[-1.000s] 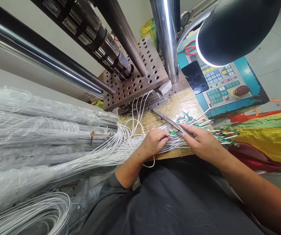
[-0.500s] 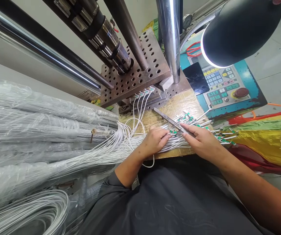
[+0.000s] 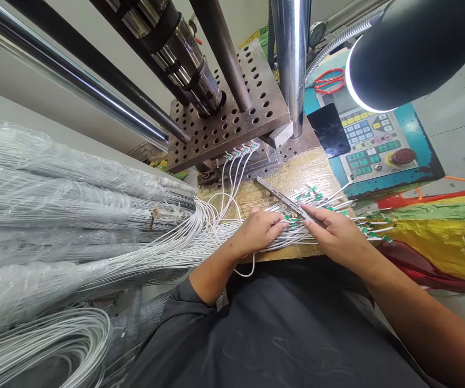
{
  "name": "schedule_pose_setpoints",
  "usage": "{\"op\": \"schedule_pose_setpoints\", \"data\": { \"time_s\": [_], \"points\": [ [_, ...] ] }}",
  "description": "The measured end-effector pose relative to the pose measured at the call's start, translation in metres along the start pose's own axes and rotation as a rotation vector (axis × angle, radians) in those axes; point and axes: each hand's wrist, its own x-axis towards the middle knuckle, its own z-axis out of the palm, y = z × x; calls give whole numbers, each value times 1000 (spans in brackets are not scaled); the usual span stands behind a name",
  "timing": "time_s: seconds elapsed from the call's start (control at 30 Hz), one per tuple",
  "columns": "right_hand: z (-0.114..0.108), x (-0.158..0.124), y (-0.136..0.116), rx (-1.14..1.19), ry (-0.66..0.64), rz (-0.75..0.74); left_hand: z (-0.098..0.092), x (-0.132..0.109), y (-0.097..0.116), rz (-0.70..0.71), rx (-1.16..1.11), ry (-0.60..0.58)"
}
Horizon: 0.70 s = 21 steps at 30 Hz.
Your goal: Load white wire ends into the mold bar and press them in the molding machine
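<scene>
Connectors point(image 3: 245, 149) at the far side are partly hidden beneath a perforated plate point(image 3: 232, 141). Clear plastic wrapping point(image 3: 50, 196) encloses white cables point(image 3: 163, 250), cut off at left. Over the counter point(image 3: 309, 167), the left hand point(image 3: 260, 230) pinches a green-tipped cable point(image 3: 288, 220), the right hand point(image 3: 337, 231) a metal bar point(image 3: 278, 193)

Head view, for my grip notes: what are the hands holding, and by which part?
Right hand: the metal bar, by its near end. Left hand: seemingly a white cable, pinched near its green tip.

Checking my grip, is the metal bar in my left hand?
No, the right hand grips the metal bar, while the left hand holds a cable end.
</scene>
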Motion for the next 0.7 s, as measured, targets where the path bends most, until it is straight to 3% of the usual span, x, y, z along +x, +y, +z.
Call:
{"op": "schedule_pose_setpoints", "data": {
  "time_s": [0.47,0.7],
  "points": [
    [-1,0,-2,-37,-13,-2,6,0,3,-53,-78,71],
    [5,4,-13,-153,60,103,7,-1,9,-81,-92,94]
  ]
}}
